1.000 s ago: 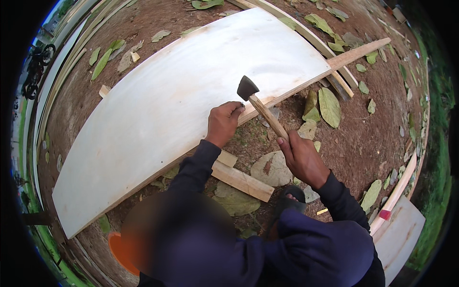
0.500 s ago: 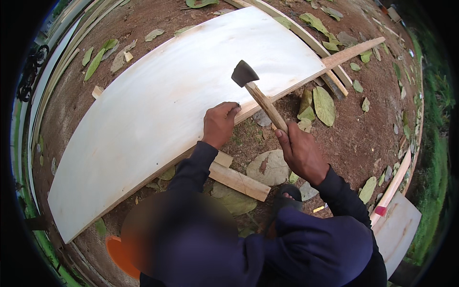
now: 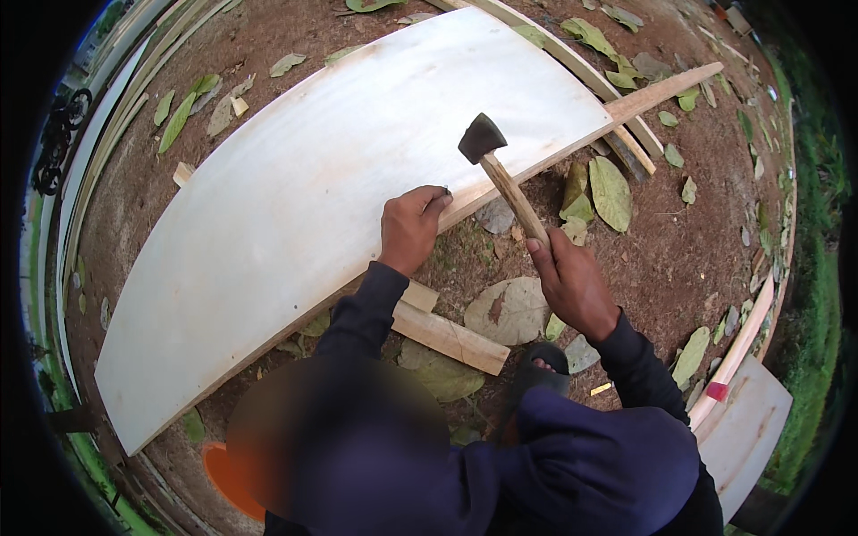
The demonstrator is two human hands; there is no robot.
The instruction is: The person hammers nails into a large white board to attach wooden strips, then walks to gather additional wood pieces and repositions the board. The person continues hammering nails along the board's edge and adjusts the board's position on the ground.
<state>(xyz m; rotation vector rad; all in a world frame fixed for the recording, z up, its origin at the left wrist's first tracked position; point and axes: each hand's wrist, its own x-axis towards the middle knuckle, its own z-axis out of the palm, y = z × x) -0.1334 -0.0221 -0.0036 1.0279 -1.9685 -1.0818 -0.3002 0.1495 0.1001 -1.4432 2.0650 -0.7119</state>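
A large pale plywood sheet (image 3: 295,179) lies in front of me, with a timber strip (image 3: 474,195) along its near edge. At that edge my left hand (image 3: 409,230) rests closed, its thumb and forefinger pinching a small dark nail (image 3: 447,190). To its right, my right hand (image 3: 576,281) grips the wooden handle of a hatchet (image 3: 506,179). The hatchet's dark metal head is raised over the sheet, up and right of the nail. Small dark nail heads dot the sheet's near edge farther left.
Wooden battens (image 3: 451,338) stick out from under the sheet; another long timber (image 3: 572,67) crosses at the far right end. Large dry leaves (image 3: 507,311) litter the brown soil. An orange rounded object (image 3: 228,482) is at lower left, and another board (image 3: 746,429) lies at lower right.
The hatchet and my right hand have shifted slightly to the right, away from the nail. My left hand keeps its pinch at the same spot on the edge.
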